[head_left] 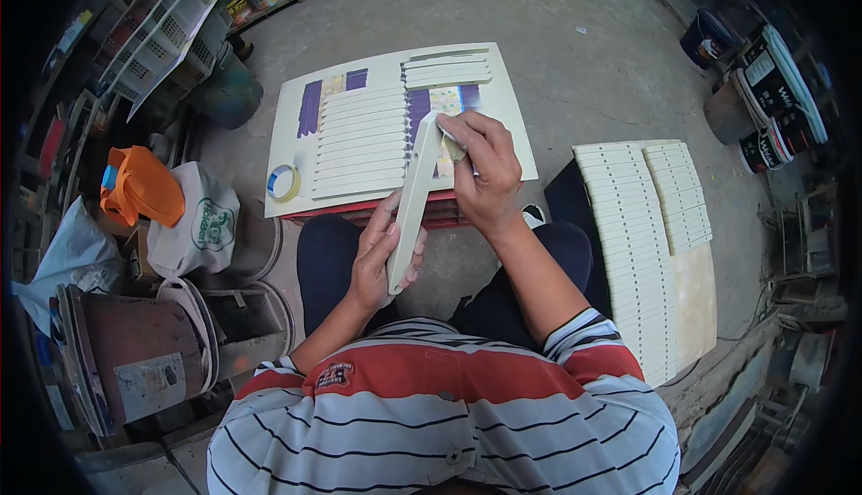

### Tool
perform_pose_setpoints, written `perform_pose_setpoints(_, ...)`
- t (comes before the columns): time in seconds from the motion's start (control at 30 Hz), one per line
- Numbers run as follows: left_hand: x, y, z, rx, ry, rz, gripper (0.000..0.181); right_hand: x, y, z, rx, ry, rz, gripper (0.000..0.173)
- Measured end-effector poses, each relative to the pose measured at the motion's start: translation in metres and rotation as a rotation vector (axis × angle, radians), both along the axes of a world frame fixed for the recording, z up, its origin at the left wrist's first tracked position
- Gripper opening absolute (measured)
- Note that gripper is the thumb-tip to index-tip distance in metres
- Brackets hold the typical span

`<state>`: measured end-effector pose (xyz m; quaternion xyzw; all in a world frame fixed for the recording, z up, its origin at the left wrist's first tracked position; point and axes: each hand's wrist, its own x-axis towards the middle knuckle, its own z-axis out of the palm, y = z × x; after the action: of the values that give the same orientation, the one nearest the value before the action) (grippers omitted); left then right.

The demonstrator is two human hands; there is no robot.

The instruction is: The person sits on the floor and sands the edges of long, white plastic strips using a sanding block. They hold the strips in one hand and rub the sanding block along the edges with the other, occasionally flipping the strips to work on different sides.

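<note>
A long cream-painted slat [421,171] with a rounded lower end and a small hole near its upper part stands tilted before my chest. My left hand [374,252] grips its lower half, fingers wrapped behind it. At the upper end, my right hand [488,171] pinches a small folded tan sheet [452,150], perhaps sandpaper, with the fingertips against the slat's edge. Beneath lies a cream board [289,151] carrying a row of similar slats [360,148] and a shorter stack of slats [448,70]. Purple-painted patches [310,107] mark the board.
A roll of tape [283,182] sits at the board's left corner. To my right, a low stand [693,293] bears many slats with holes [626,239]. Paint buckets [764,148] stand beyond it. On my left are an orange jug [145,185], a white sack [192,219] and a bucket [135,347].
</note>
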<state>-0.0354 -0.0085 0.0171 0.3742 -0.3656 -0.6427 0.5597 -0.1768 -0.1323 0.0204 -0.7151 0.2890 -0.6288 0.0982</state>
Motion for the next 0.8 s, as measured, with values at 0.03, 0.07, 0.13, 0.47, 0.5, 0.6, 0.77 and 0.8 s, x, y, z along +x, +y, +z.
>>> perform_pose_setpoints(0.03,0.000,0.001,0.000,0.006,-0.003,0.004,0.057,-0.001,-0.002,0.000,0.031,-0.009,-0.008,0.044)
perform_pose_setpoints(0.07,0.001,0.002,-0.001,0.002,0.001,0.011,0.057,-0.003,-0.005,0.002,0.063,-0.018,-0.016,0.044)
perform_pose_setpoints(0.13,0.003,0.003,-0.003,-0.005,0.009,0.020,0.057,-0.004,-0.007,0.000,0.126,-0.046,-0.018,0.045)
perform_pose_setpoints(0.47,0.002,0.007,-0.003,-0.016,-0.013,0.003,0.057,0.002,0.005,0.001,-0.020,0.025,-0.015,0.042)
perform_pose_setpoints(0.5,0.002,0.006,-0.003,-0.014,-0.015,0.003,0.057,0.001,0.004,0.001,-0.008,0.016,-0.024,0.042)
perform_pose_setpoints(0.6,0.002,0.009,-0.005,-0.026,-0.009,-0.012,0.057,0.000,-0.001,-0.001,0.084,-0.026,-0.027,0.042)
perform_pose_setpoints(0.77,0.000,0.008,-0.002,-0.038,-0.007,0.019,0.056,-0.001,0.001,0.000,0.067,-0.047,0.014,0.043)
perform_pose_setpoints(0.8,0.000,0.009,-0.002,-0.031,-0.010,0.028,0.056,-0.001,0.005,0.000,0.042,-0.010,0.013,0.044)
